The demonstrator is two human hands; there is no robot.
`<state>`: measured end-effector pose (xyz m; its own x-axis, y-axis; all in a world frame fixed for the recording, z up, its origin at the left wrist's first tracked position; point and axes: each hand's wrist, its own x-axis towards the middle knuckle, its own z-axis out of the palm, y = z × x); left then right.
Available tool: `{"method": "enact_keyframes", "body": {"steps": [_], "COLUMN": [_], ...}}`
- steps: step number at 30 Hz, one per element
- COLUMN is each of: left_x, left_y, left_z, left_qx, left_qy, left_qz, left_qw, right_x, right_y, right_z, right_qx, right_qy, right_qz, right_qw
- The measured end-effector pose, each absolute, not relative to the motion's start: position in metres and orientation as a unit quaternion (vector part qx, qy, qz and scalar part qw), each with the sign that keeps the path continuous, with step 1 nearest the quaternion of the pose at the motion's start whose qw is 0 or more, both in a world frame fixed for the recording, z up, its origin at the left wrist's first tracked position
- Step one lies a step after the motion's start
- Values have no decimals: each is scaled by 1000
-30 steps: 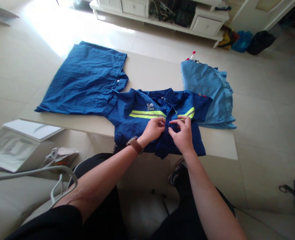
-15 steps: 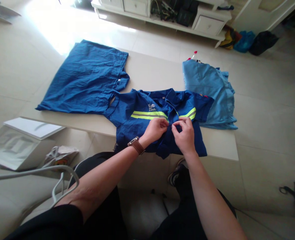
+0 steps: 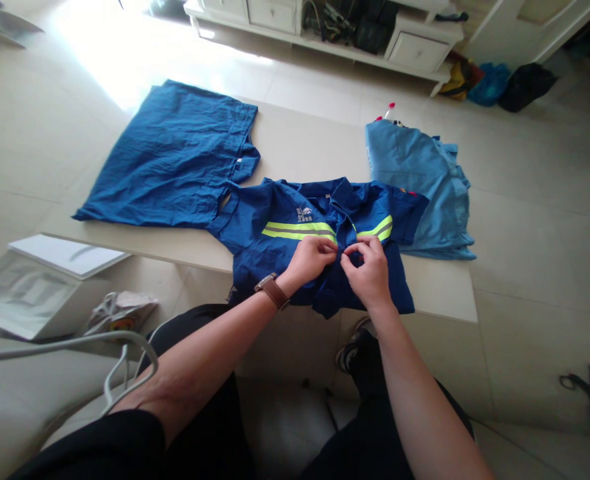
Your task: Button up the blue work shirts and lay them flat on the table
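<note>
A dark blue work jacket point(image 3: 279, 257) with yellow-green reflective stripes and a white chest logo lies front up on the white table point(image 3: 309, 143). Its collar points away from me, and its lower edge hangs over the near side. My left hand point(image 3: 313, 259), below a brown-strapped watch point(image 3: 273, 291), pinches the jacket's front edge just under the stripe. Opposite it, my right hand point(image 3: 369, 270) is closed in a pinch on the other front edge. The fingertips nearly meet at the front opening; any button between them is too small to make out.
A blue garment point(image 3: 175, 157) lies at the table's left, touching the jacket's sleeve. Light blue clothing point(image 3: 415, 160) lies at the right, partly under the other sleeve. A white box point(image 3: 49, 287) stands left of the table. Beyond, a white cabinet point(image 3: 275, 17) stands on the floor.
My right fingertips have shifted slightly to the left, along the front opening. The left hand and the jacket look almost the same.
</note>
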<state>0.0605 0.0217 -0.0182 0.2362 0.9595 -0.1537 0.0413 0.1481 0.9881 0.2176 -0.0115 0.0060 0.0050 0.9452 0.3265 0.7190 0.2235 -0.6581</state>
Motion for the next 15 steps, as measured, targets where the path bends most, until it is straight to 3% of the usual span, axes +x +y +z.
{"method": "enact_keyframes", "body": {"steps": [15], "left_x": [67], "left_y": [21], "left_z": [-20], "left_qx": [397], "left_qy": [435], "left_qz": [432], "left_qw": [683], "right_x": [220], "right_y": [-12], "right_z": [6], "right_qx": [-590], "right_qy": [-716], "right_qz": [159], "right_qw": [338]}}
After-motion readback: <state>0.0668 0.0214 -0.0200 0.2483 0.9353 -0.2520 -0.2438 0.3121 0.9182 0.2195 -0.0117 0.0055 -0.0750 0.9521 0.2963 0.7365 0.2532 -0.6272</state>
